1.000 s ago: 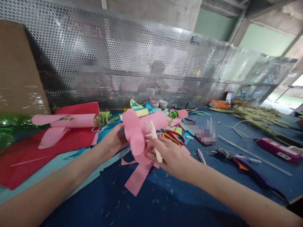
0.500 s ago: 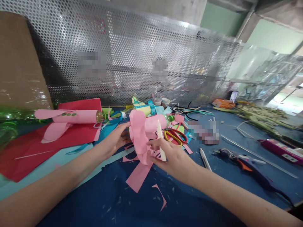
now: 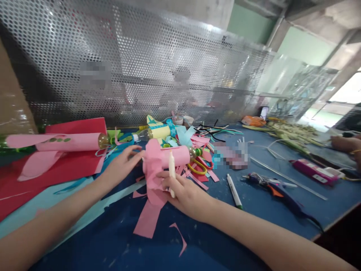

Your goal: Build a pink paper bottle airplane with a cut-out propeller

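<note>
A plastic bottle wrapped in pink paper [image 3: 175, 156] lies across the middle of the blue table [image 3: 197, 241], with a crumpled pink paper piece [image 3: 152, 169] at its near end. My left hand [image 3: 121, 165] is curled against the left side of that pink piece, gripping it. My right hand [image 3: 183, 192] pinches the pink paper from the right and also holds a white glue stick [image 3: 172, 171] upright between its fingers. Pink paper strips [image 3: 146, 220] hang down onto the table below.
A second pink-wrapped bottle [image 3: 70, 142] lies on red paper [image 3: 64, 165] at the left. Scissors [image 3: 197, 165], a white marker [image 3: 233, 185], a glue gun [image 3: 279, 192] and paper scraps lie to the right. Another person's hand [image 3: 346, 145] is at the far right. A perforated metal screen [image 3: 141, 67] stands behind.
Both hands and the pink-wrapped bottle have dropped lower, closer to the table. The view has shifted right, bringing another person's hand into sight.
</note>
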The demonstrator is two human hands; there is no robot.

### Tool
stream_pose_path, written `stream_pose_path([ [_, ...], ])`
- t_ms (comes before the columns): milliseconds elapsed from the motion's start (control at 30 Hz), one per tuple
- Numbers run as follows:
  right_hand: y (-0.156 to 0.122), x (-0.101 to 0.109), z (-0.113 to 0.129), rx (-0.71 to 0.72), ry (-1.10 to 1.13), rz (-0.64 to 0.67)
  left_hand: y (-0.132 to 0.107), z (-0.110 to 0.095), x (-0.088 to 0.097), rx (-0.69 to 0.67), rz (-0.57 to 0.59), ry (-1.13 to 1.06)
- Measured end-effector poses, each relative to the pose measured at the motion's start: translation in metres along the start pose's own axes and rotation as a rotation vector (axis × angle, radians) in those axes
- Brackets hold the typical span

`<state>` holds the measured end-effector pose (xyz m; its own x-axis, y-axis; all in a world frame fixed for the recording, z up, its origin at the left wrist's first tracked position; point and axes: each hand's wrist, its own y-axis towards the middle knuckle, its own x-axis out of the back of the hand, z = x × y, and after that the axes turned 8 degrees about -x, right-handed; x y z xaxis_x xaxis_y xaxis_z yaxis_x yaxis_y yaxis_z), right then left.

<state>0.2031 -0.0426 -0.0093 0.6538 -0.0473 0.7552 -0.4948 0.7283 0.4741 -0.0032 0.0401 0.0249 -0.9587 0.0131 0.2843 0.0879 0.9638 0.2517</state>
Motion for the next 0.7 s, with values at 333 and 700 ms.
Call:
stream_pose_path([
  [333,0.006,0.0,-0.01,-0.036,0.128,-0.085,-0.019,-0.005,0.017,-1.057,0.073,0.587],
  [700,0.005,0.002,-0.008,-0.08,0.139,-0.217,-0.02,0.027,0.006,-0.934,0.107,0.611],
])
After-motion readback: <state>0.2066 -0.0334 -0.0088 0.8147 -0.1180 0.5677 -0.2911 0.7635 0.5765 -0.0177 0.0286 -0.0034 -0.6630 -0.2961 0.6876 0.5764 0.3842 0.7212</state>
